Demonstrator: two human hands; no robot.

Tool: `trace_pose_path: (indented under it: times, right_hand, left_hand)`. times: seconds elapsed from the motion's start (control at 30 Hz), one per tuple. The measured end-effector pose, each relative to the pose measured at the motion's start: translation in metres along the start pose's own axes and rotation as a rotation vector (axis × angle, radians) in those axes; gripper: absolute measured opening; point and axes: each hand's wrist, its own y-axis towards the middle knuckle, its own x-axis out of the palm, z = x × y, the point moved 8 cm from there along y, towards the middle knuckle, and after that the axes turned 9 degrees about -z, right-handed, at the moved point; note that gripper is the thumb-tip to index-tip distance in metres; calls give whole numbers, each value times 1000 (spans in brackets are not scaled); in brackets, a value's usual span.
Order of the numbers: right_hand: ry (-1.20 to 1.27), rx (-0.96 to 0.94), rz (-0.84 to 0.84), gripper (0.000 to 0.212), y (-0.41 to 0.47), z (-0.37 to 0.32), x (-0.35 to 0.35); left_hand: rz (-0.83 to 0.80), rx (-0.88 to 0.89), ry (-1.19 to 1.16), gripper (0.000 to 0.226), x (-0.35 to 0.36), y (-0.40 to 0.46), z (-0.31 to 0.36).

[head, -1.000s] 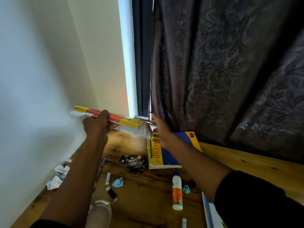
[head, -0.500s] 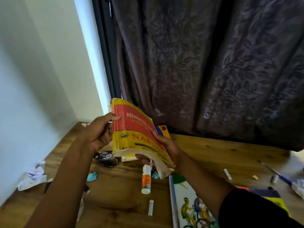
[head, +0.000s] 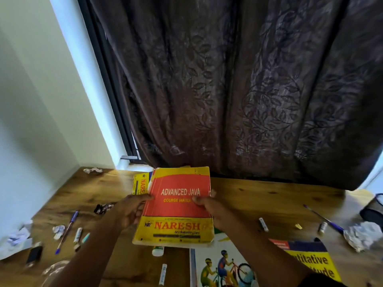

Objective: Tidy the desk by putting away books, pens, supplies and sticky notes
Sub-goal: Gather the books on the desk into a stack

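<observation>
The left hand (head: 129,210) and right hand (head: 213,210) grasp the Advanced Java book (head: 178,206) by opposite edges, cover up, above the desk (head: 259,195).

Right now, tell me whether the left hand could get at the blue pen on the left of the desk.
Probably not yet: the left hand grips the Advanced Java book together with the right hand. The blue pen lies uncovered on the desk nearby; once the hand is freed, nothing seems to block it.

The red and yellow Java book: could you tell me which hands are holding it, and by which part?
Both. The left hand grips the Java book at its left edge, the right hand at its right edge, thumbs on the cover.
</observation>
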Motion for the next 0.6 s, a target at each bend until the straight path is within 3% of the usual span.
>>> trace_pose_path:
  times: [0.1,0.17,0.27,0.43,0.6]
  right_hand:
    - [39,21,67,12,10,2,9]
    - [66,44,108,10,18,6,22]
    - [74,63,137,21,41,18,47]
    - [110,23,267,47,86,34,89]
    - [278,103,292,47,110,42,120]
  left_hand:
    - [5,-66,59,34,-15,26,3]
    - [-5,-102,93,29,-30,45,16]
    - [-41,-96,259,26,-60,90,48]
    - [109,54,657,9,-100,164,108]
    - [89,109,906,4,-109,218,118]
